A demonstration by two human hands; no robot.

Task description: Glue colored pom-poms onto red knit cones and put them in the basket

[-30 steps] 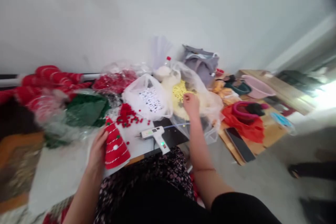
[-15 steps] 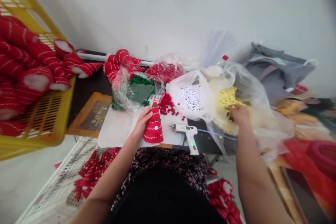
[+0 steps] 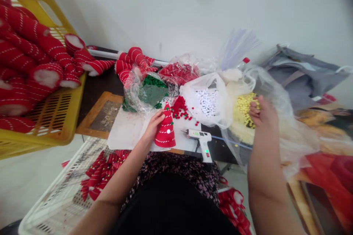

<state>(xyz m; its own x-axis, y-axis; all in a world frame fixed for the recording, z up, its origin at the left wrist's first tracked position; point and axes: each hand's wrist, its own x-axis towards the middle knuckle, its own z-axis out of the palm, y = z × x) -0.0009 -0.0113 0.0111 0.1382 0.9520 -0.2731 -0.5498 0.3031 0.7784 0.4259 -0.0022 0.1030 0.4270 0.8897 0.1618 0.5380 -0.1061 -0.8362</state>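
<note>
My left hand (image 3: 154,125) grips the left side of a red cone (image 3: 166,132) with white stitched stripes, green pompoms and one white pompom. The cone stands on white paper (image 3: 127,128). Over a bag of yellow pompoms (image 3: 244,108), my right hand (image 3: 260,112) has its fingers curled together; what they hold, if anything, is too small to name. A white glue gun (image 3: 201,139) with a green light lies right of the cone. Loose red pompoms (image 3: 180,109) lie behind the cone, beside a bag of white pompoms (image 3: 208,102).
A yellow crate (image 3: 62,117) full of red striped pieces stands at left. Green pompoms (image 3: 153,84) sit in a clear bag. A white basket (image 3: 49,187) is below left, a wooden frame (image 3: 91,117) on the table, a grey bag (image 3: 303,73) at right.
My right hand has lifted from the yellow pompoms and its fingers have curled inward. My left hand still holds the cone. The whole view has shifted slightly.
</note>
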